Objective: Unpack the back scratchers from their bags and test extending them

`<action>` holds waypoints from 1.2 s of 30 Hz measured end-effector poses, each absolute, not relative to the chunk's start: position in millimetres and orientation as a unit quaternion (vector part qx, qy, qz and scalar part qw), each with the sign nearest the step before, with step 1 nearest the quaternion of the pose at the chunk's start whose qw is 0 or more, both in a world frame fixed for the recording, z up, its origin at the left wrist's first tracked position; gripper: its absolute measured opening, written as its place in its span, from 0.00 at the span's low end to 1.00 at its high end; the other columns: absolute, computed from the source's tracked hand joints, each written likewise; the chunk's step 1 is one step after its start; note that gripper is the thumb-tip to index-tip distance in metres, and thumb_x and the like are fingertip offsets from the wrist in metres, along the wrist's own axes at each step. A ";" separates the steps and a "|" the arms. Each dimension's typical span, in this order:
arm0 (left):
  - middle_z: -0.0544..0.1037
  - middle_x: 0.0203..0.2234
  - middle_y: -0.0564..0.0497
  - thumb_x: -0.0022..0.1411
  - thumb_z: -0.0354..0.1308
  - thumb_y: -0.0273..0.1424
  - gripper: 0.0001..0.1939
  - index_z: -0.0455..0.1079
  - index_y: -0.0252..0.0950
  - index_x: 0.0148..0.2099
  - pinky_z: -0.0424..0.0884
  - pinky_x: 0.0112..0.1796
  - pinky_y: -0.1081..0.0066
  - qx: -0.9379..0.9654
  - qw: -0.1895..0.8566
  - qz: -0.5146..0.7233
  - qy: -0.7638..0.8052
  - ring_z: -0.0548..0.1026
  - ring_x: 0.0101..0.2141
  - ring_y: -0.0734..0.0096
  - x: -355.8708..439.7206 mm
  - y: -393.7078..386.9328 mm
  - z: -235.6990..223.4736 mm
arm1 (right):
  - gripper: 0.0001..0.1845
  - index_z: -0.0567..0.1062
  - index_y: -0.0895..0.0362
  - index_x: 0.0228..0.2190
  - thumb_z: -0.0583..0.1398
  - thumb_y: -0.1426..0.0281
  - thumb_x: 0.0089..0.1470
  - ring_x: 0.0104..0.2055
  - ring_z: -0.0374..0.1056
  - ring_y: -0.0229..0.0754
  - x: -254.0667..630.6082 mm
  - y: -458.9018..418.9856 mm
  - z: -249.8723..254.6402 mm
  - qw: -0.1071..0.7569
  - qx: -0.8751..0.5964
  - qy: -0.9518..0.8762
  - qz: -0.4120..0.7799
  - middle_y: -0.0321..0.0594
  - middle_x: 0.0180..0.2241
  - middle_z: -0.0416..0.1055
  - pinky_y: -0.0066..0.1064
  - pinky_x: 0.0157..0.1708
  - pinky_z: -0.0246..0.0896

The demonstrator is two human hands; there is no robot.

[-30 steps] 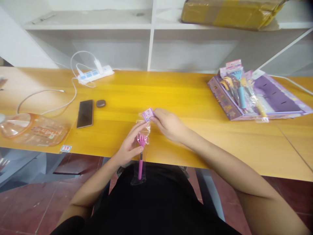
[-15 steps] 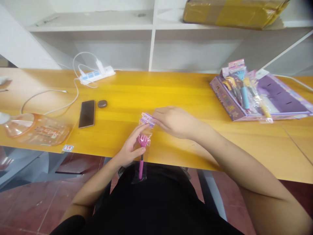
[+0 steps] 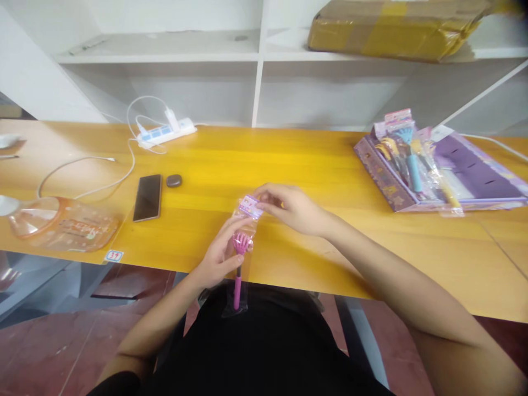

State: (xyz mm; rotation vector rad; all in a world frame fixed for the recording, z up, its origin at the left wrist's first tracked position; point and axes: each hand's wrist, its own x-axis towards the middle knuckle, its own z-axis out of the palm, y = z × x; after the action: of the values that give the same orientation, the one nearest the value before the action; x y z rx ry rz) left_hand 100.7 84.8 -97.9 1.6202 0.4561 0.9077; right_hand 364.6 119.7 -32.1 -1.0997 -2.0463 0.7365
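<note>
A pink back scratcher [image 3: 237, 291] with a claw-like head lies in a clear plastic bag [image 3: 246, 269], its handle reaching past the table's front edge over my lap. My left hand [image 3: 218, 256] grips the bag from the left around the scratcher's head, thumb on top near its neck. At the top of the bag is a purple printed header card [image 3: 249, 205]. My right hand [image 3: 289, 208] comes from the right, with bent fingers and thumb closed at the card's upper right edge. Its fingertips partly hide that corner.
On the right stands a purple display box [image 3: 487, 170] with several bagged scratchers, one blue [image 3: 414, 171]. Leftward lie a phone [image 3: 147, 198], a small dark case [image 3: 174, 180], an orange-tinted bottle [image 3: 70, 224] and a power strip [image 3: 167, 132]. White shelves [image 3: 160, 50] hold a taped carton [image 3: 396, 33].
My right hand has turned slightly, its fingers now more bent with the thumb showing at the card. My left hand still holds the bag. The view has tilted up slightly.
</note>
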 end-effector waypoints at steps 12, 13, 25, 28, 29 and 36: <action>0.64 0.74 0.42 0.72 0.65 0.50 0.39 0.62 0.48 0.79 0.53 0.75 0.37 0.712 0.562 0.380 0.182 0.58 0.75 0.38 97.1 87.7 -103.2 | 0.11 0.82 0.54 0.51 0.61 0.65 0.75 0.36 0.72 0.42 358.8 103.5 -23.6 0.343 -0.393 -0.828 0.205 0.42 0.39 0.79 0.35 0.40 0.68; 0.65 0.74 0.42 0.72 0.66 0.49 0.39 0.62 0.49 0.79 0.54 0.74 0.37 0.709 0.564 0.382 0.182 0.59 0.75 0.38 97.4 87.3 -102.8 | 0.11 0.82 0.54 0.51 0.61 0.66 0.75 0.36 0.73 0.42 359.1 103.3 -23.1 0.339 -0.390 -0.829 0.215 0.41 0.38 0.79 0.35 0.40 0.68; 0.69 0.67 0.42 0.72 0.65 0.50 0.33 0.69 0.51 0.74 0.64 0.70 0.37 0.721 0.554 0.375 0.182 0.67 0.67 0.40 105.8 86.4 -96.6 | 0.18 0.79 0.55 0.52 0.69 0.62 0.64 0.47 0.78 0.44 355.4 109.7 -50.5 0.431 -0.415 -0.642 0.479 0.44 0.47 0.82 0.43 0.52 0.77; 0.64 0.70 0.43 0.73 0.63 0.50 0.29 0.72 0.50 0.71 0.69 0.68 0.40 0.713 0.538 0.400 0.206 0.66 0.69 0.41 109.1 86.9 -95.6 | 0.18 0.81 0.55 0.48 0.73 0.60 0.60 0.43 0.78 0.42 359.3 113.6 -45.7 0.444 -0.430 -0.597 0.512 0.43 0.44 0.82 0.41 0.50 0.77; 0.62 0.70 0.42 0.74 0.62 0.50 0.28 0.71 0.49 0.71 0.71 0.66 0.42 0.708 0.531 0.413 0.217 0.67 0.69 0.42 110.1 88.5 -95.1 | 0.19 0.81 0.55 0.47 0.74 0.60 0.59 0.42 0.77 0.41 361.0 114.7 -43.0 0.446 -0.432 -0.584 0.523 0.42 0.44 0.82 0.40 0.49 0.77; 0.77 0.54 0.46 0.77 0.62 0.36 0.29 0.65 0.51 0.75 0.82 0.44 0.66 0.761 0.398 0.411 0.304 0.78 0.41 0.70 115.8 109.0 -77.8 | 0.23 0.82 0.56 0.44 0.79 0.68 0.48 0.40 0.76 0.37 370.5 120.1 -31.6 0.447 -0.409 -0.538 0.586 0.36 0.39 0.80 0.35 0.47 0.77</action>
State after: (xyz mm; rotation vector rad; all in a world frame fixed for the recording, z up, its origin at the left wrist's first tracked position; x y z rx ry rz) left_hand 115.8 109.0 -77.8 1.9275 0.7705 1.0417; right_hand 370.5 120.1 -31.6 -1.0118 -1.3319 1.4504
